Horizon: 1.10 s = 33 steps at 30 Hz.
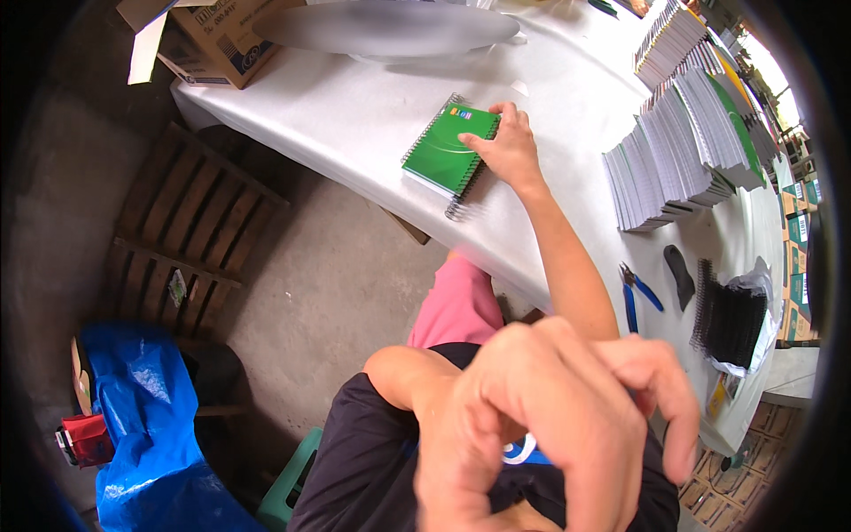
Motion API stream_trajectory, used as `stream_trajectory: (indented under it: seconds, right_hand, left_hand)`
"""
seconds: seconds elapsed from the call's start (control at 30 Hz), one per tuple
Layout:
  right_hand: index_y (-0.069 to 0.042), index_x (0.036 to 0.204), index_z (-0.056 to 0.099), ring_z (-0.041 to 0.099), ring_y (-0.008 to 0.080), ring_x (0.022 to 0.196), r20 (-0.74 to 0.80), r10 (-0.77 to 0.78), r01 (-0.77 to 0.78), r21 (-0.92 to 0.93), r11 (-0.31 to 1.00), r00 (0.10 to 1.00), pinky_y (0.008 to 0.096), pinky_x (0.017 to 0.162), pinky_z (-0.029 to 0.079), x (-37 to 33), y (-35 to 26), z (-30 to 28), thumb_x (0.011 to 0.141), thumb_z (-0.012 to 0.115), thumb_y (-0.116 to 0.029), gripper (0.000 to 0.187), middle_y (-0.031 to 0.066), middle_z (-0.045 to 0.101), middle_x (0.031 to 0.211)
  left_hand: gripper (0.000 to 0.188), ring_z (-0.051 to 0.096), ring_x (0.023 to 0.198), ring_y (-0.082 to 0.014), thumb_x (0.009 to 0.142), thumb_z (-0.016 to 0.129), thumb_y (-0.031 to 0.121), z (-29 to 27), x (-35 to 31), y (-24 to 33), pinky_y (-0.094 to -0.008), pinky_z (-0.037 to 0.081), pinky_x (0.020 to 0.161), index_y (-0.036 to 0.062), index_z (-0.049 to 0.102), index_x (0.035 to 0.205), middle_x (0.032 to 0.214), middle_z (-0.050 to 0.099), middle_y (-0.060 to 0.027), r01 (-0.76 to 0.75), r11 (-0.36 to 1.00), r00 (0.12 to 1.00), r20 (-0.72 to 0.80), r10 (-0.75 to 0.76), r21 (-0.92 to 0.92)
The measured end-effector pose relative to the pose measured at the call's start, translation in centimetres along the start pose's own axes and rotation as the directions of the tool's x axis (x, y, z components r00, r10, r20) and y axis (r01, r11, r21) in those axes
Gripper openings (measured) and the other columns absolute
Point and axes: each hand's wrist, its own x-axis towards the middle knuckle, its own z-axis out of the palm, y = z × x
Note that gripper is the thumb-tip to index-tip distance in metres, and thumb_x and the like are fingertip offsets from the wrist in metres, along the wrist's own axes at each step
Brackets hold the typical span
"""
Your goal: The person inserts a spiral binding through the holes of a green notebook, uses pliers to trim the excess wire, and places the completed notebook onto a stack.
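A small stack of green spiral-bound notebooks (434,152) lies near the front edge of the white-covered table. My right hand (510,146) grips its right side, thumb on the green cover and fingers at the far right edge. Black coils run along both sides of the stack, so more than one notebook seems to lie there; how many is unclear. Raised close in front of me, my left hand (550,408) is large in view. Its fingers are loosely curled and apart, with a gap showing between them, and I see nothing in it.
Stacked notebooks (665,160) stand along the table's right side. Nearer are blue-handled pliers (631,297), a dark curved tool (680,277) and a pile of black binding coils (729,310). A cardboard box (217,40) sits far left; wooden slats (191,230) and blue plastic sheeting (146,399) are left.
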Motion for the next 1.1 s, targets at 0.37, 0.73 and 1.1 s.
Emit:
stream_trajectory:
  seconds: [0.37, 0.73, 1.1]
  right_hand:
    - [-0.013, 0.13, 0.044, 0.044, 0.0347, 0.114, -0.058, -0.113, 0.11, -0.058, 0.992, 0.992, 0.0501, 0.091, 0.041, -2.2, -0.5, -7.8, 0.07, 0.074, -0.045, 0.074, 0.0163, 0.043, 0.123]
    - [-0.003, 0.116, 0.057, 0.057, 0.031, 0.087, -0.607, -0.241, -0.126, -0.497, 0.859, 0.757, 0.0441, 0.081, 0.043, -0.5, 4.9, -33.3, 0.071, 0.067, -0.062, 0.074, 0.0139, 0.06, 0.096]
    - [-0.005, 0.083, 0.063, 0.05, 0.0109, 0.064, -0.264, -0.029, -0.056, -0.31, 0.949, 0.964, 0.0269, 0.06, 0.04, 0.4, 8.0, -35.2, 0.072, 0.07, -0.057, 0.053, -0.0006, 0.056, 0.069]
  left_hand:
    - [0.02, 0.061, 0.065, -0.0118, 0.074, 0.075, 0.016, 0.2, 0.4, -2.3, -0.0257, 0.044, 0.072, -0.001, 0.066, 0.08, 0.072, 0.067, -0.0067, -0.086, 0.99, 0.995, 0.033, 0.09, -0.113]
    - [0.019, 0.06, 0.062, -0.0117, 0.074, 0.075, 0.011, 0.5, 0.5, -4.1, -0.0232, 0.043, 0.071, -0.0021, 0.066, 0.084, 0.075, 0.067, -0.008, 0.141, 0.936, 0.99, 0.07, -0.125, -0.323]
    - [0.018, 0.055, 0.074, -0.0201, 0.074, 0.073, 0.019, 0.8, 0.2, -3.6, -0.0273, 0.041, 0.07, 0.0021, 0.066, 0.077, 0.071, 0.061, -0.0037, 0.5, 0.838, 0.866, 0.137, -0.481, -0.217]
